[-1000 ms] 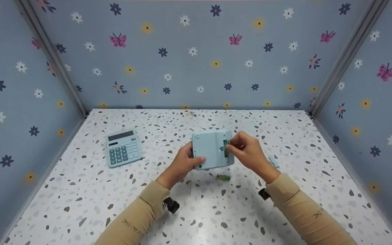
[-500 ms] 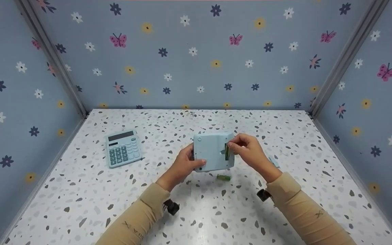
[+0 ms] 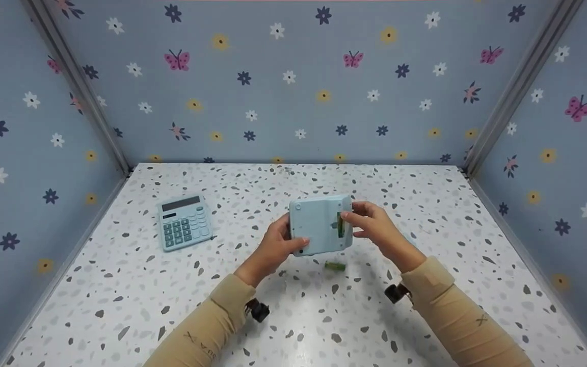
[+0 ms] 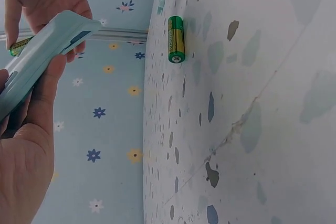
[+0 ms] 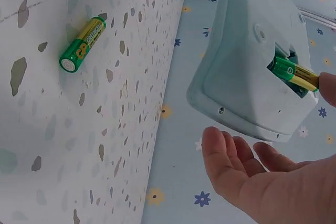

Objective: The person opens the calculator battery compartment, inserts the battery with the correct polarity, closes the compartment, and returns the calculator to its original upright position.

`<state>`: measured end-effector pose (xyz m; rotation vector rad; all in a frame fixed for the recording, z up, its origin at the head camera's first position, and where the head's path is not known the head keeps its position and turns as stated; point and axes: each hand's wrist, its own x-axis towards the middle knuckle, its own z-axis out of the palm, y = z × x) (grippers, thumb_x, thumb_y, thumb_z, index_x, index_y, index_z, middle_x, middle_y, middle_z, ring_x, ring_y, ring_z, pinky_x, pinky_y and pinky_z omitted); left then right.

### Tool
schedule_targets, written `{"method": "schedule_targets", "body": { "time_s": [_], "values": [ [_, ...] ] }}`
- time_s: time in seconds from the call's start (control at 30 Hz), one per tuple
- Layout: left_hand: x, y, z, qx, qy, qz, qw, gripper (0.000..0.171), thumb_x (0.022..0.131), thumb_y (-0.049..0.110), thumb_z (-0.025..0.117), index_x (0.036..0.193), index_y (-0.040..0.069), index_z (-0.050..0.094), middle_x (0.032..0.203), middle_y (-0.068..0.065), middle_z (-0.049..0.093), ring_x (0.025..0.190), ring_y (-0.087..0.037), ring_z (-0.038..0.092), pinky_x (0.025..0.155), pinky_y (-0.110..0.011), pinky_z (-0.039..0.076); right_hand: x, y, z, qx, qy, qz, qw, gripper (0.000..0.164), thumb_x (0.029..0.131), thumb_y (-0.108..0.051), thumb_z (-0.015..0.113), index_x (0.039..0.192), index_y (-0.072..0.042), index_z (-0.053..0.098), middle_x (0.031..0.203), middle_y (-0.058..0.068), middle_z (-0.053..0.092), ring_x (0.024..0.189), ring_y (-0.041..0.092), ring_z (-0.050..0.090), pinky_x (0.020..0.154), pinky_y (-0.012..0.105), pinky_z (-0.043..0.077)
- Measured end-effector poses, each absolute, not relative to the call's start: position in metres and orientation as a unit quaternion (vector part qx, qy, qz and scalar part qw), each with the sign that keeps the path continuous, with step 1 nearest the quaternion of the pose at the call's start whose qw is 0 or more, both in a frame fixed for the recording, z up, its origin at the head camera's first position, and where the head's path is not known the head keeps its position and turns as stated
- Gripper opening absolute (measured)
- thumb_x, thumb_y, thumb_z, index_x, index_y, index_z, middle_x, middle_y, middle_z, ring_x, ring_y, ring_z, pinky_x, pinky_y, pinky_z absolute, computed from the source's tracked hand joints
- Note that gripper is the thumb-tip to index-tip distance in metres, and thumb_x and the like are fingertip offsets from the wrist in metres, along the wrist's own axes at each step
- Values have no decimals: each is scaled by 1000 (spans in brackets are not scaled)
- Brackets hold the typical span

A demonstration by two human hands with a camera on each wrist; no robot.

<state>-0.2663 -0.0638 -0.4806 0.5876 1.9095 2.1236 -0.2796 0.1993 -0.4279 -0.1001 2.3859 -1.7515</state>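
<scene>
My left hand (image 3: 275, 242) grips a light-blue calculator (image 3: 314, 224) by its left side, thumb across its back, which faces up with the battery slot uncovered. In the right wrist view a green and gold battery (image 5: 296, 73) lies partly in that slot, its gold end tilted out against my right thumb. My right hand (image 3: 382, 232) is at the calculator's right edge; its thumb touches the battery while the other fingers stay loosely bent beyond the edge. Another such battery (image 5: 82, 44) lies on the table below the calculator.
A second light-blue calculator (image 3: 185, 223) lies face up on the left of the speckled table (image 3: 252, 188). A small light-blue piece (image 4: 161, 1) lies on the table, mostly behind my right hand in the head view. Flowered walls (image 3: 303, 112) enclose the table.
The battery at the slot has gone lower into it. My right hand has loosened its pinch, its fingers spreading to the calculator's edge while the thumb stays on the battery. The left hand keeps its hold.
</scene>
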Motion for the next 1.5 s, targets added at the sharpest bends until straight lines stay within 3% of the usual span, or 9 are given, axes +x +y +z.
{"method": "schedule_targets", "body": {
  "time_s": [0.57,0.77,0.9,1.17,1.5],
  "values": [
    [-265,-64,-481,222,648,719,117,72,98,-1,66,164,-1,38,152,-29,58,139,-41,61,111,-57,58,-277,199,-426,-45,819,-568,70,54,107,-26,68,148,7,55,137,26,62,123,36,66,103,58,63],
    [-263,-64,-478,206,641,728,128,75,98,0,66,167,4,36,156,-28,56,142,-42,59,111,-58,58,-273,198,-430,-74,849,-523,18,54,108,-29,69,146,7,58,128,24,67,113,30,68,89,45,68],
    [-262,-63,-477,204,627,740,134,77,98,-2,65,167,3,34,156,-30,54,141,-43,59,112,-56,58,-271,197,-432,-66,862,-502,-7,53,107,-33,71,143,4,61,122,20,69,105,26,68,84,39,69],
    [-262,-63,-476,199,623,744,136,74,98,-3,66,166,1,35,155,-30,55,139,-41,62,110,-53,59,-274,200,-433,-80,863,-499,-19,47,106,-31,74,135,4,66,116,20,70,100,25,70,79,39,70],
    [-267,-66,-476,196,626,745,124,75,99,-2,66,166,1,34,155,-30,54,140,-43,60,111,-55,59,-280,215,-430,-78,872,-482,-36,53,104,-29,76,141,6,64,116,20,70,96,24,72,75,25,61]
  ]
}}
